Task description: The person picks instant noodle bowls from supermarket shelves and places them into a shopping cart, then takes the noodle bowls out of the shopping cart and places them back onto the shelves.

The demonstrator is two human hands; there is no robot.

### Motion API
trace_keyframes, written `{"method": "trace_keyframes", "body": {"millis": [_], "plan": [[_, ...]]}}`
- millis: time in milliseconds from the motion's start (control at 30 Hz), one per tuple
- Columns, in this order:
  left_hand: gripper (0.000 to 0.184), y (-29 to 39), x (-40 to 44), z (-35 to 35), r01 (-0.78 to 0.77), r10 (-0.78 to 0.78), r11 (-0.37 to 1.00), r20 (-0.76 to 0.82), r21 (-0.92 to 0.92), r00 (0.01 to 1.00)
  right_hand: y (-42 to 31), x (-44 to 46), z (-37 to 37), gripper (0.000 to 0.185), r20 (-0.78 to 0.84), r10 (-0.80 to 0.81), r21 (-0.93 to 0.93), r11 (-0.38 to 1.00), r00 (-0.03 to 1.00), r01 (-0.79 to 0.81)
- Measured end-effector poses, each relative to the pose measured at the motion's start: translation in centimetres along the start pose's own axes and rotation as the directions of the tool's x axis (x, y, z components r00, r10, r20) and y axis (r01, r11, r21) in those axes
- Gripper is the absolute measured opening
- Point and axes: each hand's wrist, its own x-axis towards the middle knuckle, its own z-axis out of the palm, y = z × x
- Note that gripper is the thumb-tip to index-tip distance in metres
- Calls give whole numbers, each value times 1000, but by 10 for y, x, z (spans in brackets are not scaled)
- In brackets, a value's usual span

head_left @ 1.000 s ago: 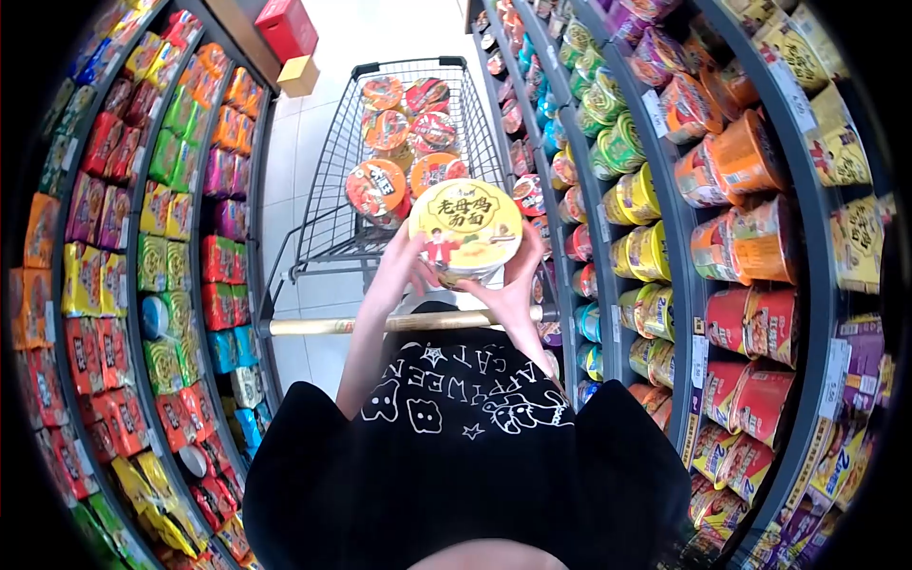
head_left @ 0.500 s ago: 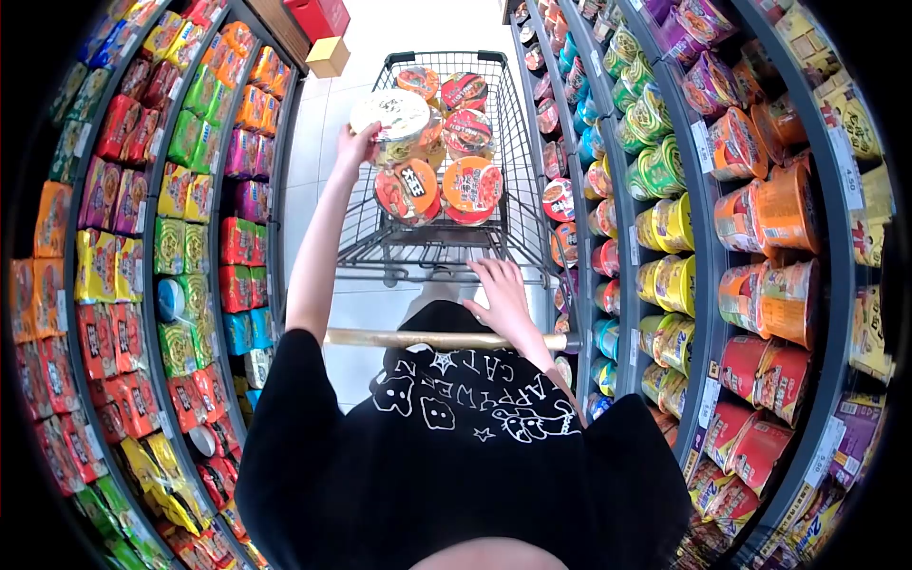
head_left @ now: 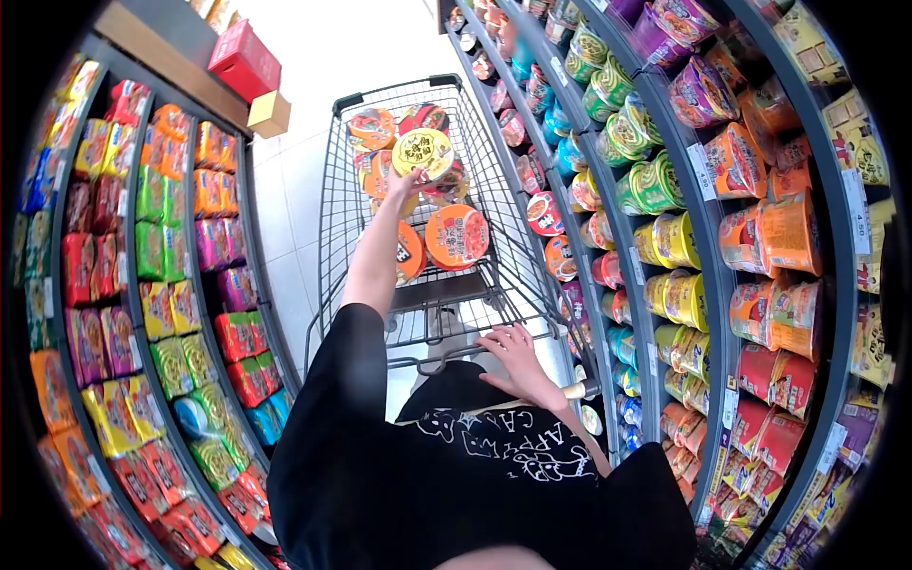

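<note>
My left hand (head_left: 405, 184) reaches into the shopping cart (head_left: 408, 365), its fingers closed on a noodle cup (head_left: 424, 155) with a yellow lid. That cup is above other instant noodle tubs and hides part of them. An orange-lidded noodle tub (head_left: 457, 237) lies nearest on the right, with another orange one partly behind my left wrist. At the far end are more round tubs with orange and red lids. My right hand (head_left: 516, 359) is open, fingers stretched out over the cart's near bars; whether it touches them I cannot tell.
Shelves of noodle cups (head_left: 774, 233) line the right side close to the cart. To the left, racks hold bright noodle packets (head_left: 100, 418). A red box (head_left: 244, 60) and a yellow box (head_left: 269, 114) stand at the far left. Pale floor tiles (head_left: 285, 204) show beside the cart.
The noodle cup in my left hand has moved from the cart's left side to the right, over the tubs. My view has turned, and the cart sits slanted in it.
</note>
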Motion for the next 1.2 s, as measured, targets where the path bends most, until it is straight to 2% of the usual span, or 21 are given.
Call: {"method": "trace_keyframes", "body": {"millis": [133, 233, 267, 333, 367, 433, 500, 533, 600, 700, 733, 800, 867, 933, 967, 1000, 1033, 1067, 1100, 1133, 1200], "plan": [[44, -20, 35, 6, 41, -41, 999, -11, 18, 999, -5, 20, -4, 52, -5, 26, 32, 999, 1000, -26], [28, -15, 46, -1, 75, -78, 997, 110, 29, 991, -3, 32, -1, 52, -29, 35, 32, 999, 999, -34], [31, -6, 40, -3, 78, -89, 989, 87, 124, 992, -3, 36, 0, 53, -45, 36, 35, 999, 998, -34], [49, -7, 48, -25, -160, 104, 790, 128, 592, 986, -4, 45, -1, 52, -61, 30, 42, 999, 998, -27], [49, -11, 46, -39, -152, 100, 789, 120, 595, 988, -6, 50, -4, 50, -64, 34, 43, 999, 997, -31], [76, -12, 13, -66, -269, 228, 305, 204, 914, 952, -8, 59, -7, 46, -77, 40, 45, 998, 996, -36], [95, 31, -77, -51, -126, 128, -83, 136, 988, 982, -7, 66, -8, 46, -81, 49, 54, 998, 996, -45], [95, 30, -98, -60, -116, 129, -84, 126, 990, 984, -7, 69, -8, 46, -82, 52, 55, 997, 995, -48], [104, 30, -120, -73, -73, -9, -200, 73, 977, 997, -8, 74, -11, 46, -94, 57, 59, 997, 994, -51], [105, 18, -121, -88, -119, 90, -279, 149, 953, 985, -5, 80, -12, 46, -100, 42, 56, 998, 994, -37], [105, 14, -118, -92, -115, 86, -282, 144, 953, 986, -6, 81, -14, 44, -116, 35, 36, 999, 993, -31], [104, 14, -104, -90, -137, 171, -64, 146, 989, 974, -5, 82, -15, 44, -114, 32, 36, 999, 993, -28], [101, 20, -98, -89, -53, 130, -41, 58, 998, 990, -5, 84, -17, 41, -129, 49, 39, 998, 990, -44], [95, 9, -83, -110, -49, 366, 298, -66, 953, 928, 0, 86, -20, 40, -93, 113, 108, 989, 989, -102], [85, 6, -84, -115, 4, 475, 242, -122, 970, 871, 10, 91, -18, 40, -65, 219, 220, 955, 973, -201], [85, -4, -75, -128, 6, 473, 240, -123, 971, 873, 18, 99, -21, 44, 24, 308, 379, 877, 951, -294], [77, -19, -56, -149, 131, 214, 465, -255, 875, 943, 26, 110, -26, 46, 67, 369, 367, 855, 927, -367], [70, -27, -47, -161, 295, -80, 625, -316, 723, 945, 35, 122, -31, 48, 109, 429, 352, 827, 897, -438], [55, -9, -70, -148, 370, -289, 798, -237, 475, 927, 47, 138, -33, 53, 166, 459, 401, 777, 873, -485], [55, -7, -74, -149, 369, -288, 798, -235, 477, 928, 64, 155, -32, 58, 223, 484, 445, 722, 846, -530], [47, -2, -74, -150, 264, -212, 889, -175, 373, 961, 122, 191, -6, 72, -14, 421, -28, 906, 907, -422]]}}
